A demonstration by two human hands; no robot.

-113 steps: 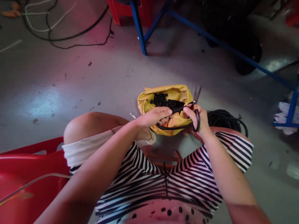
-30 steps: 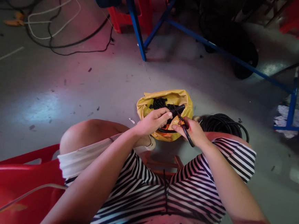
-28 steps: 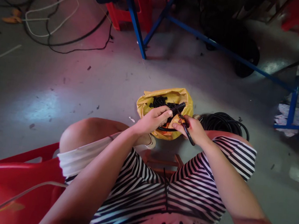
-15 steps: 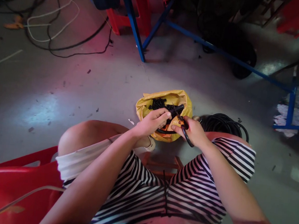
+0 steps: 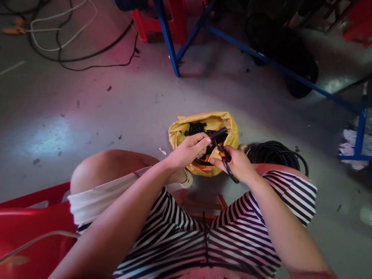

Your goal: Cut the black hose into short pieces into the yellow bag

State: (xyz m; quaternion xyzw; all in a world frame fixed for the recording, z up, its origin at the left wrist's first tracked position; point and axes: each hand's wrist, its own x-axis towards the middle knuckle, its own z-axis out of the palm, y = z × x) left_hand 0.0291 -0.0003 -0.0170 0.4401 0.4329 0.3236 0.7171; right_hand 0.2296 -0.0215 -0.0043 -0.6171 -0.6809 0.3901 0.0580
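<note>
My left hand is closed round a black cable; its ribbed black end sticks out beyond the fingers. In my right hand are scissors with black loop handles and a bit of orange near the pivot. Their blades reach to the ribbed piece close to my left fingertips; I cannot tell whether they touch it. Both hands are over a yellow sack with its mouth rolled open. Small black pieces lie inside it. My left fingers partly hide the cable.
A coil of black cable lies by my right knee. A red chair is at lower left. Blue table legs and a red stool stand ahead. Loose cables sprawl across the floor at upper left.
The scissor blades have tilted lower, towards my left fingertips, and the ribbed end has shifted slightly left. Both hands keep their hold.
</note>
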